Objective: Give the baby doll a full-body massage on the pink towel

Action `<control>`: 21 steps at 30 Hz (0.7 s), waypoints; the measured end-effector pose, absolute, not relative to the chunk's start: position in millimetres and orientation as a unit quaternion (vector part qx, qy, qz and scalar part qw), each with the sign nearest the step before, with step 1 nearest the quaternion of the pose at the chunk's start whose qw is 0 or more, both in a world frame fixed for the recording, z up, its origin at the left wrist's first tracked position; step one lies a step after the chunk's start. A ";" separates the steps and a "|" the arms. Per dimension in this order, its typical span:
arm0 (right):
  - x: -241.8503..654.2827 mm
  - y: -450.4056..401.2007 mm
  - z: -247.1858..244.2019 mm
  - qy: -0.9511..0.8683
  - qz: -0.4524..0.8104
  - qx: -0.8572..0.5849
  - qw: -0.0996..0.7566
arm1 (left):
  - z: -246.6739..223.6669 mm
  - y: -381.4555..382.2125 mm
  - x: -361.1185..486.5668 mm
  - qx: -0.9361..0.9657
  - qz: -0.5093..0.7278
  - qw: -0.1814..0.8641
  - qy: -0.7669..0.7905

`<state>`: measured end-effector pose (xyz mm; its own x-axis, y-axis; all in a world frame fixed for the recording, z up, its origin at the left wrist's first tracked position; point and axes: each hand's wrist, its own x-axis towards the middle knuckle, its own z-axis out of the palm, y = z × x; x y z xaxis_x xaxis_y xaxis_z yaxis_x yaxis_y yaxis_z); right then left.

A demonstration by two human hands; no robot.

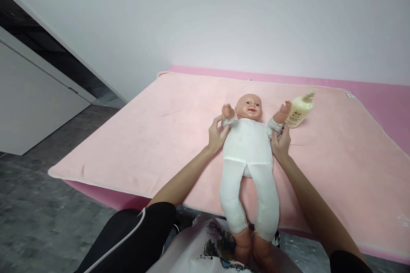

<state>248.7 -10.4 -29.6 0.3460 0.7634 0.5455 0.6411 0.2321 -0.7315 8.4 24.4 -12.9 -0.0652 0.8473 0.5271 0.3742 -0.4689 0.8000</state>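
A baby doll (248, 143) with a white cloth body lies face up, its feet hanging past the near edge of the pink blanket (153, 136). My left hand (218, 133) is closed around the doll's arm on the left, just below its plastic hand. On the other side, my right hand (282, 141) grips the doll's other arm near the wrist. Both doll hands point upward. A pale yellow pump bottle (301, 108) stands right behind the doll's raised hand, close to my right hand; part of it is covered by that doll hand.
The blanket lies over a pink table surface (381, 106) set against a white wall (224, 17). A white door (35, 94) is at the left, above a grey floor (35, 209). A white cable (118, 243) runs along my left sleeve.
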 end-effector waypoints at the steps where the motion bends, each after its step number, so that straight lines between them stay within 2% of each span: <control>1: 248.7 -9.4 -27.0 -0.586 0.059 -0.618 0.521 | -11.4 26.3 8.5 0.650 0.554 0.224 0.470; 5: 247.6 -5.8 -16.8 -0.602 0.107 -0.648 0.454 | -4.5 30.5 8.7 0.670 0.507 0.275 0.467; 13: 246.1 -0.1 -13.8 -0.563 0.136 -0.730 0.363 | -0.7 34.0 6.9 0.707 0.423 0.288 0.487; 17: 246.8 -2.3 -15.0 -0.566 0.121 -0.696 0.424 | -7.4 38.0 5.0 0.683 0.442 0.303 0.497; 21: 248.0 -9.2 -18.7 -0.531 0.105 -0.657 0.524 | -17.9 40.9 3.3 0.603 0.532 0.321 0.500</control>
